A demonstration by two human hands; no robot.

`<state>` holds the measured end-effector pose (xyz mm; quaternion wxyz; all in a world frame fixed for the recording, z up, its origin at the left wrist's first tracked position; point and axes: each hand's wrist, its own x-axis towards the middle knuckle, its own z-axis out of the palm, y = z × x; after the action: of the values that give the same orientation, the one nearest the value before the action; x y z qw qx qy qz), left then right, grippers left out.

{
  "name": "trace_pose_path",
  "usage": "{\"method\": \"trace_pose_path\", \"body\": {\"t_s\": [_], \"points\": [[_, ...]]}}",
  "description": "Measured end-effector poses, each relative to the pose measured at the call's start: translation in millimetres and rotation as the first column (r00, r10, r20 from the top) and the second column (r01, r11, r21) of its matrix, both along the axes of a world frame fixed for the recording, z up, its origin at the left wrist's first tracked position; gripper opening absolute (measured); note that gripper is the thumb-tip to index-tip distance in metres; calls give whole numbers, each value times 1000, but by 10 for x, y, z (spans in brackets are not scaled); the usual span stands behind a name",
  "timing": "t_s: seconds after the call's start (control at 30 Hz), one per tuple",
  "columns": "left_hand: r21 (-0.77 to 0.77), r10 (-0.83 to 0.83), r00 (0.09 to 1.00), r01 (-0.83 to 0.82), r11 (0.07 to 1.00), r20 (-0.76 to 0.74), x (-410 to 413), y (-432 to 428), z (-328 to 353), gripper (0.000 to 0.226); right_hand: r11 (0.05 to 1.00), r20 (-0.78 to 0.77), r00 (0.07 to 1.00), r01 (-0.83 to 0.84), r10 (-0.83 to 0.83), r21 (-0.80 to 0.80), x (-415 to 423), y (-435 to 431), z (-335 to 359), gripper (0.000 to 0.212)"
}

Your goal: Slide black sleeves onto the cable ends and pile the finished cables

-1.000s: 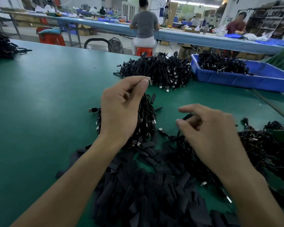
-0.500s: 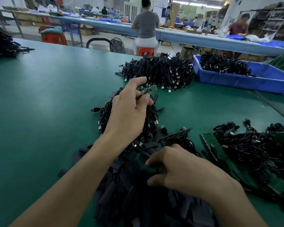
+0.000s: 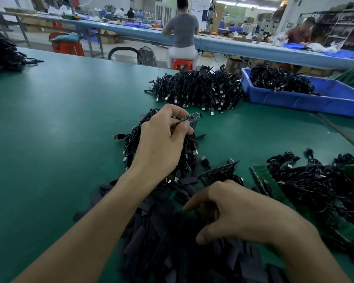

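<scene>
Green board (image 3: 190,117): my left hand (image 3: 161,144) pinches it by thumb and forefinger — above a cable heap (image 3: 131,139).
Black sleeves (image 3: 161,242): my right hand (image 3: 243,213) curls into the pile; I cannot tell its grip.

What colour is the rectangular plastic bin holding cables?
The rectangular plastic bin is blue, head view.

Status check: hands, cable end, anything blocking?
Left hand pinches bare cable end board. Right hand down in sleeve pile, grip unclear. No sleeve on yet. Path clear.

Green board (image 3: 192,117) in left hand (image 3: 161,144); right hand (image 3: 243,213) among sleeves (image 3: 161,244)
</scene>
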<state>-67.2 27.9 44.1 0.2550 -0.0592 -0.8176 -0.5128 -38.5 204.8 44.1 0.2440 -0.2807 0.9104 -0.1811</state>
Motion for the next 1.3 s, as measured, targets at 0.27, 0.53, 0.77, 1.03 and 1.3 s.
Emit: {"method": "trace_pose_path", "body": {"t_s": [0.27, 0.53, 0.77, 1.03, 1.3], "points": [[14, -13, 1000, 13, 1000, -1, 1, -3, -14, 11, 998, -44, 997, 61, -60, 17, -27, -49, -131, 34], [-23, 32, 999, -32, 999, -19, -5, -19, -39, 12, 939, -106, 993, 15, -55, -343, -8, 123, 171, 12], [-28, -4, 1000, 4, 1000, -1, -22, 20, -59, 16, 687, -190, 927, 93, -325, -720, -12, 222, 238, 12], [-12, -97, 994, 98, 995, 41, 27, 64, -44, 11, 579, -204, 804, 202, -559, -790, -134, 291, 144, 28], [-6, -172, 984, 172, 985, 49, 39, 82, -27, 10, 537, -228, 746, 200, -625, -819, -156, 311, 125, 19]]}}
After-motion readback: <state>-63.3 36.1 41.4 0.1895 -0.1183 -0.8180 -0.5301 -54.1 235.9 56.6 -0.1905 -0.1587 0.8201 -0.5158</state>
